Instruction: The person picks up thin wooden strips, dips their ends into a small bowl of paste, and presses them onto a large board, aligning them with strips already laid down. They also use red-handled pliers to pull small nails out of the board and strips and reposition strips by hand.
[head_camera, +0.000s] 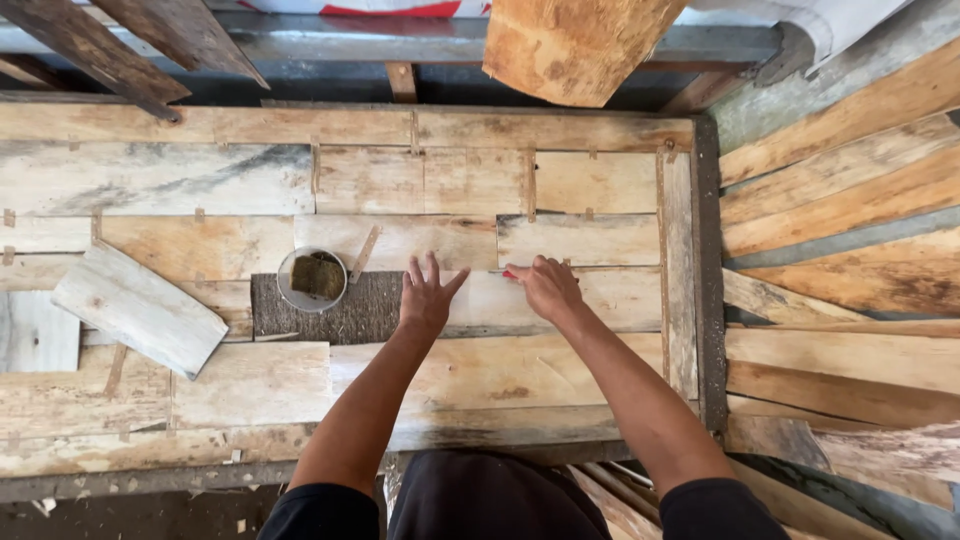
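Left hand (428, 297): lies flat on the pale board (560, 302), fingers (432, 268) spread wide and holding nothing.
Right hand (547, 286): fingers curled shut around a small red marker (510, 274), only its tip showing; the tip sits at the board's upper edge.
Board: rests in the middle of the tabletop (150, 180), itself a panel of joined planks, just right of a dark bark strip (340, 312).
Tin (312, 279): round, with a dark pad inside, standing on the bark strip, well clear of both hands.
Loose offcut (138, 310): lies tilted at the left, apart from the work.
Stacked planks (850, 210): lean along the right side.
Step in hand: judged to be marking the board along its upper edge.
Technique: the flat hand should press down steadily so the board cannot creep; the marker should travel in one even stroke, held close to its tip.
Caution: the spread thumb points toward the marker; it is best kept out of the line's path.
Posture: both forearms reach forward from the near edge; elbows kept low will steady the stroke.
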